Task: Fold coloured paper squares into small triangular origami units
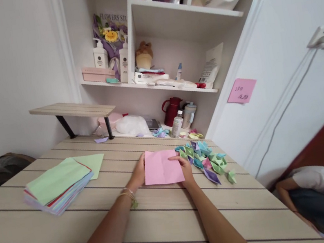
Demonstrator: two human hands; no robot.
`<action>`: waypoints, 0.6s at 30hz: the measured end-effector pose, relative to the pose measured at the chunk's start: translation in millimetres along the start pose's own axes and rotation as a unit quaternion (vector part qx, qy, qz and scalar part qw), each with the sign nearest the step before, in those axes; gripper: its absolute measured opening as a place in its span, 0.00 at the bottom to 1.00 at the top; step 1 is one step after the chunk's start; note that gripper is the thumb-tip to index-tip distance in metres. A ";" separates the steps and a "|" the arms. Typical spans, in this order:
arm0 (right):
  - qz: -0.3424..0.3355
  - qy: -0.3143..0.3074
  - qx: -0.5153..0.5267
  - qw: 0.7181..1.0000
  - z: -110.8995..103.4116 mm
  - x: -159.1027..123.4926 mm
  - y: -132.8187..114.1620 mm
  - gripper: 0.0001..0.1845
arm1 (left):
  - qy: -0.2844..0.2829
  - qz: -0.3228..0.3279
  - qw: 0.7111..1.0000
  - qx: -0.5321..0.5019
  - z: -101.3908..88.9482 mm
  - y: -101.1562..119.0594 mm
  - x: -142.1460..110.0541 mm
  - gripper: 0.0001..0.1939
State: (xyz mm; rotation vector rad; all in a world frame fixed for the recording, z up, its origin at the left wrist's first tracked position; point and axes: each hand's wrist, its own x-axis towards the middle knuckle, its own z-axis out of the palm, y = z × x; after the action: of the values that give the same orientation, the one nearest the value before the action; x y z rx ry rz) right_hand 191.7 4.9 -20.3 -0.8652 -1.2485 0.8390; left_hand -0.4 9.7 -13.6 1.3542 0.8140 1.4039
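A sheet of pink paper [161, 169] with a crease down its middle is held up between my two hands, just over the table. My left hand [140, 170] grips its left edge, the fingers mostly hidden behind the sheet. At the right edge my right hand [185, 169] pinches it, with the thumb lying on the front face. Close by on the right lies a pile of small folded paper boats [208, 162] in green, blue, purple and pink. A stack of coloured paper [58, 180], green on top, rests on the left of the table.
The slatted wooden table [153, 218] carries a small raised shelf [73, 109] at its back left. Behind stand a clear bottle [177, 124], a dark red jug [172, 111] and a pale tumbler [189, 115]. Another person [322, 190] is at the lower right, beyond the table edge.
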 end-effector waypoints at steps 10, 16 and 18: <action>0.011 -0.126 -0.023 0.992 1.7 8.1 -6.7 0.19 | -0.038 0.061 0.989 0.133 -16.7 6.1 10.0 0.11; 0.050 -0.059 -0.036 0.996 4.8 8.9 0.3 0.17 | 0.010 -0.064 0.997 0.041 -8.3 2.5 10.2 0.15; 0.057 -0.050 -0.006 0.997 8.2 8.5 1.5 0.23 | 0.038 -0.064 0.997 0.007 -5.4 0.4 11.8 0.19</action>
State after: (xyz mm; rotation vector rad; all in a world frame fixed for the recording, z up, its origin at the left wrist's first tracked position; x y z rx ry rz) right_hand 184.5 13.8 -17.1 -0.9205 -1.3025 0.9770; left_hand -4.5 21.6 -10.4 1.2429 0.9451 1.3572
